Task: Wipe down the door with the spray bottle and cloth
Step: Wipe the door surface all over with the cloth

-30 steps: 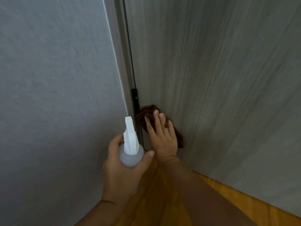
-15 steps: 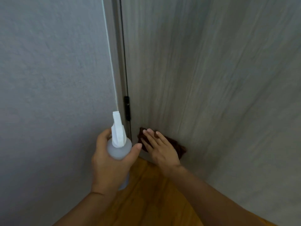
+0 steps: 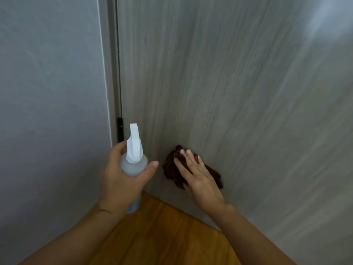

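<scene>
The right hand point(image 3: 200, 180) lies flat against the lower part of the door point(image 3: 238, 96), its fingers straight and spread as they press a crumpled dark brown cloth point(image 3: 172, 169) onto the grey wood-grain surface. The cloth bunches out from under the palm on both sides, just above the door's bottom edge.

The left hand point(image 3: 122, 178) grasps the spray bottle point(image 3: 133, 161), fingers and thumb curled round its translucent body. The bottle stands roughly upright, its white trigger head pointing up and away from the person, close to the hinge side of the door. It is near the cloth but not touching it.

A black hinge point(image 3: 120, 129) sits in the narrow gap between the door and its frame point(image 3: 109, 73), partly behind the bottle's nozzle. To the left runs a plain grey wall point(image 3: 49, 92). Below both forearms is a warm orange-brown wooden floor point(image 3: 164, 236). The door's right part is smeared, perhaps by motion blur.
</scene>
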`<state>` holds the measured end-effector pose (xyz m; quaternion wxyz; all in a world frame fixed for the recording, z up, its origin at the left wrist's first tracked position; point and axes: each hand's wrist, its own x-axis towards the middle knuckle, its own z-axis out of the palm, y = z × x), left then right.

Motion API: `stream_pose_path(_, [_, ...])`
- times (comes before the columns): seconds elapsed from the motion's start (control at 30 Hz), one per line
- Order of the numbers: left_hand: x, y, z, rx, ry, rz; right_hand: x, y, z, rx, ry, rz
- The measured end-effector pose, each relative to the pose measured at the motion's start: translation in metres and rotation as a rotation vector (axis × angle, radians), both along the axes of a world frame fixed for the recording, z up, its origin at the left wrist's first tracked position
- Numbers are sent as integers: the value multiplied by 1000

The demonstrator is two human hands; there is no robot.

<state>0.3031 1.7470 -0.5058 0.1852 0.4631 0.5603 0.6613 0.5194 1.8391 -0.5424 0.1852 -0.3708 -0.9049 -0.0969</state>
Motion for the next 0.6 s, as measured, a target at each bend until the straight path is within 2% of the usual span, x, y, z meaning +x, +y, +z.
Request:
stream_pose_path(0.4, [35, -10, 19, 46, 30, -69, 37, -21, 44, 115, 92, 45])
stream_pose_path(0.6, [45, -9, 21, 32, 48, -78, 61, -23, 59, 222, 35, 59])
